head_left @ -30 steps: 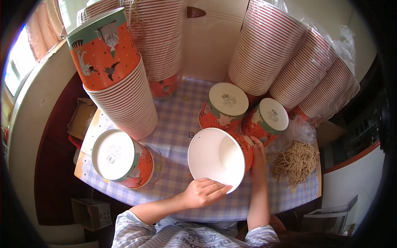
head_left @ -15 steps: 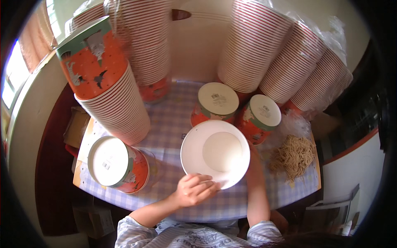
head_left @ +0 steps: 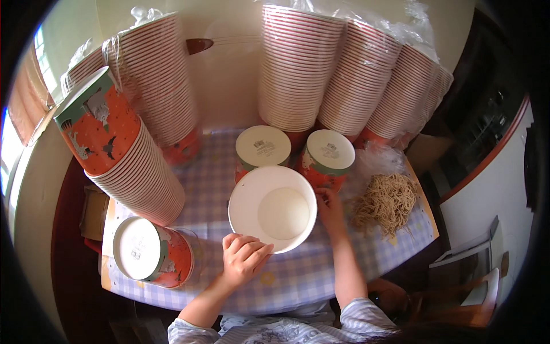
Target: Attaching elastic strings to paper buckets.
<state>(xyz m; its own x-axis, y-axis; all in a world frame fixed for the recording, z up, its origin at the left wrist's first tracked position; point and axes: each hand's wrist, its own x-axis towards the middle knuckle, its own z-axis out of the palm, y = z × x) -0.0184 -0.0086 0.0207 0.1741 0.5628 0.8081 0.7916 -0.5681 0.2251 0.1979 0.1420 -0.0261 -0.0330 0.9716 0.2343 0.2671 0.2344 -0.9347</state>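
A white-lined paper bucket [head_left: 243, 212] is at the middle of the table, its open mouth tilted toward me. My left hand [head_left: 245, 258] grips its near rim, fingers curled over the edge. Against the bucket's right outer wall, my right hand [head_left: 329, 206] has its fingers bent together; whatever they pinch is too small to make out. Two upturned orange-and-green buckets, one left [head_left: 262, 148] and one right [head_left: 330, 150], stand just beyond it. To the right of my right hand lies a pile of tan cord [head_left: 387, 200].
Another orange bucket [head_left: 137, 248] stands at the front left, bottom up, before a leaning nested stack [head_left: 134, 166]. Tall plastic-wrapped stacks line the back left [head_left: 157, 80] and back right [head_left: 298, 69]. Beneath everything is a checked tablecloth [head_left: 206, 183]; crumpled clear plastic [head_left: 378, 157] lies by the cord.
The view has shifted. My right hand, mostly hidden behind the bucket before, now shows at its right side. My left hand stays at the near rim, its fingers more over the edge.
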